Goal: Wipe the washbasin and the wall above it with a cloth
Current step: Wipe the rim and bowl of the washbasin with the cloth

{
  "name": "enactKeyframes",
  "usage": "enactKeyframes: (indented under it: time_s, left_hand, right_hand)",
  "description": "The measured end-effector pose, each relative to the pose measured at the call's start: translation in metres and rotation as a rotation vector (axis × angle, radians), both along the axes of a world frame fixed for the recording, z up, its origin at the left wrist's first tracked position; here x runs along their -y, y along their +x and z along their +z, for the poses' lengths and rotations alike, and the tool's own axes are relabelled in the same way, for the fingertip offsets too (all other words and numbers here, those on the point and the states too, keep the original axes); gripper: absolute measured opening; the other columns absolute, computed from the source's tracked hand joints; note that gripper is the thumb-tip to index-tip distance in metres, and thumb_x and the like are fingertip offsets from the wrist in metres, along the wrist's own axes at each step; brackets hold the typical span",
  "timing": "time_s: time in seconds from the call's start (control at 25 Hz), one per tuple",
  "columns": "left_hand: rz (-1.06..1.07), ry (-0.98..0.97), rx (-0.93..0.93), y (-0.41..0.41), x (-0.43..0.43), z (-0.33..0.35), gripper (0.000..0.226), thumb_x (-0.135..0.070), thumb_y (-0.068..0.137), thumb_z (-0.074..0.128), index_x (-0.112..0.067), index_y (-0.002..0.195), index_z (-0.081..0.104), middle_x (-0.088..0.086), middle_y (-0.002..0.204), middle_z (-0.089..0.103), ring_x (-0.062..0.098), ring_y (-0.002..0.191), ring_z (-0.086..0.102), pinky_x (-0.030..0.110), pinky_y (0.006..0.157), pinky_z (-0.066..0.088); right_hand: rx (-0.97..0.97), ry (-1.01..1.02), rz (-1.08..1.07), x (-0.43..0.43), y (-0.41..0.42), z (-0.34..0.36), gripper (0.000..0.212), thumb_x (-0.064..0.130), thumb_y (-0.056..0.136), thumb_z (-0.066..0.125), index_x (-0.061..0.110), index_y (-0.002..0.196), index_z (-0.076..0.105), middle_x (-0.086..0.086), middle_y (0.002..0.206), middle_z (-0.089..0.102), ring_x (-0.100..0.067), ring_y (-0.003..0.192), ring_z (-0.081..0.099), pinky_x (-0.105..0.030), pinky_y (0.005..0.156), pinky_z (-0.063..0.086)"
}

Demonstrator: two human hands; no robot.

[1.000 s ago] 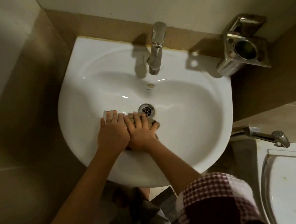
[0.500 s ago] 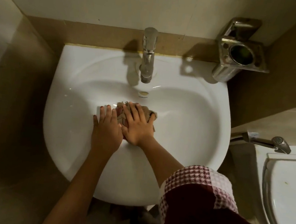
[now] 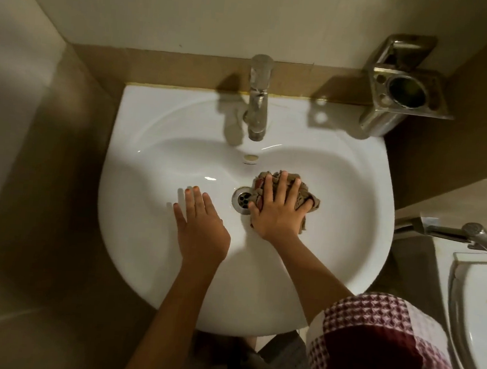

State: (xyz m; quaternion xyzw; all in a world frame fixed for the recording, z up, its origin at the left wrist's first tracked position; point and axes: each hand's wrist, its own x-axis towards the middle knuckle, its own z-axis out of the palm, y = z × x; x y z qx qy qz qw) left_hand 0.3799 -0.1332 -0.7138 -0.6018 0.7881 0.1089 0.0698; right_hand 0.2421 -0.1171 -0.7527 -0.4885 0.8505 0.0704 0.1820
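Both hands are down in the bowl. Right hand [image 3: 278, 214] lies flat on the cloth [image 3: 304, 191], fingers straight and spread, pressing it down rather than grasping it. Left hand [image 3: 202, 231] is released, palm flat on bare porcelain to the left, holding nothing.

Cloth: brown, crumpled into a loose wad, sitting on the basin floor just right of the drain [image 3: 243, 200] and touching its rim. Most of it is under my palm, with bunched edges showing past the fingertips and on the little-finger side.

Handling, my judgement: soft, light, no stiffness, and probably damp, so it should slide easily on glazed porcelain and tend to roll up under a push. A flat palm over the middle spreads it best. To lift it, I would pinch the bunched folds on the far side, since a single corner would let it trail.

Washbasin [image 3: 130, 233]: white, glossy, with curved walls; it looks slippery, and the bracing hand could skate. The overflow hole [image 3: 251, 157] sits in the back wall, under the spout of the tap [image 3: 258, 96]. The tap stands upright on the rear ledge and will need working around.

Wall [image 3: 193, 16] above the basin is pale, with a brown tile band [image 3: 188, 69] along the rim. Not yet touched by the cloth at this moment.

Further out: a metal holder [image 3: 405, 93] is fixed at the back right corner, above the ledge. A spray nozzle [image 3: 469, 236] and a toilet [image 3: 480, 311] are on the right. My checked sleeve [image 3: 371, 330] shows at the lower right.
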Motion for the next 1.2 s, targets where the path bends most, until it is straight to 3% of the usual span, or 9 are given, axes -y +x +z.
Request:
enactKeyframes:
  time_s: [0.12, 0.28, 0.4, 0.52, 0.68, 0.8, 0.88, 1.0, 1.2]
  left_hand:
    - [0.055, -0.102, -0.009, 0.035, 0.014, 0.022, 0.063, -0.025, 0.092, 0.040, 0.001, 0.143, 0.015, 0.021, 0.155, 0.012, 0.035, 0.144, 0.004, 0.053, 0.115, 0.007]
    - [0.179, -0.170, -0.033, 0.080, 0.028, 0.046, 0.061, -0.026, 0.093, 0.035, 0.001, 0.144, 0.012, 0.022, 0.155, 0.005, 0.036, 0.144, 0.003, 0.050, 0.115, 0.010]
    - [0.367, -0.118, -0.302, 0.107, 0.039, 0.054, 0.057, -0.024, 0.096, 0.033, -0.001, 0.144, 0.013, 0.019, 0.156, 0.003, 0.033, 0.145, 0.000, 0.044, 0.117, 0.003]
    - [0.516, -0.026, -0.597, 0.126, 0.042, 0.059, 0.052, -0.024, 0.098, 0.030, -0.004, 0.144, 0.020, 0.016, 0.156, 0.012, 0.028, 0.145, 0.008, 0.038, 0.117, 0.005]
    - [0.518, 0.034, -0.699, 0.144, 0.038, 0.064, 0.050, -0.030, 0.098, 0.026, -0.007, 0.142, 0.028, 0.015, 0.153, 0.025, 0.029, 0.140, 0.024, 0.041, 0.117, 0.018]
    - [0.597, 0.037, -0.806, 0.151, 0.033, 0.074, 0.042, -0.028, 0.098, 0.028, -0.009, 0.131, 0.047, 0.017, 0.136, 0.049, 0.027, 0.116, 0.050, 0.034, 0.098, 0.039]
    - [0.689, 0.088, -0.867, 0.157, 0.027, 0.078, 0.040, -0.029, 0.098, 0.029, -0.010, 0.125, 0.052, 0.018, 0.128, 0.055, 0.029, 0.108, 0.054, 0.037, 0.095, 0.043]
    - [0.723, 0.167, -0.905, 0.162, 0.022, 0.081, 0.042, -0.031, 0.098, 0.030, -0.009, 0.122, 0.055, 0.017, 0.124, 0.058, 0.029, 0.106, 0.055, 0.040, 0.095, 0.044]
    - [0.625, 0.114, -0.934, 0.165, 0.046, 0.079, 0.040, -0.028, 0.097, 0.034, -0.008, 0.126, 0.053, 0.016, 0.126, 0.058, 0.030, 0.115, 0.055, 0.044, 0.100, 0.044]
  right_hand:
    - [0.216, -0.028, -0.136, 0.029, 0.054, -0.005, 0.083, 0.062, 0.093, 0.021, 0.013, 0.150, -0.014, -0.016, 0.157, -0.021, -0.039, 0.142, -0.021, -0.068, 0.107, -0.002]
    - [0.464, -0.111, -0.268, 0.067, 0.109, 0.008, 0.088, 0.063, 0.091, 0.030, 0.017, 0.149, -0.018, -0.018, 0.154, -0.026, -0.040, 0.141, -0.023, -0.068, 0.106, -0.005]
    - [0.572, -0.173, -0.267, 0.085, 0.141, 0.021, 0.090, 0.063, 0.091, 0.035, 0.020, 0.149, -0.017, -0.011, 0.157, -0.023, -0.035, 0.143, -0.021, -0.066, 0.108, -0.005]
    - [0.772, -0.290, -0.283, 0.093, 0.171, 0.036, 0.088, 0.058, 0.090, 0.044, 0.027, 0.150, -0.012, -0.002, 0.160, -0.015, -0.028, 0.145, -0.017, -0.061, 0.112, -0.007]
    - [0.949, -0.391, -0.210, 0.082, 0.196, 0.064, 0.086, 0.051, 0.089, 0.052, 0.028, 0.151, -0.002, -0.003, 0.160, -0.002, -0.031, 0.145, -0.001, -0.054, 0.115, 0.005]
    - [0.746, -0.411, 0.129, 0.054, 0.217, 0.081, 0.071, 0.052, 0.090, 0.043, 0.029, 0.150, 0.013, -0.010, 0.158, 0.009, -0.042, 0.138, 0.018, -0.058, 0.111, 0.021]
    - [0.572, -0.367, 0.267, 0.031, 0.226, 0.086, 0.070, 0.050, 0.089, 0.049, 0.031, 0.148, 0.017, -0.012, 0.157, 0.013, -0.042, 0.136, 0.024, -0.060, 0.107, 0.028]
    - [0.377, -0.266, 0.333, 0.006, 0.233, 0.086, 0.090, 0.044, 0.078, 0.067, 0.029, 0.148, 0.013, -0.013, 0.156, 0.016, -0.039, 0.134, 0.028, -0.059, 0.102, 0.035]
    - [0.273, -0.325, 0.289, 0.030, 0.243, 0.082, 0.084, 0.046, 0.083, 0.061, 0.024, 0.149, 0.013, -0.015, 0.155, 0.018, -0.041, 0.132, 0.031, -0.057, 0.098, 0.037]
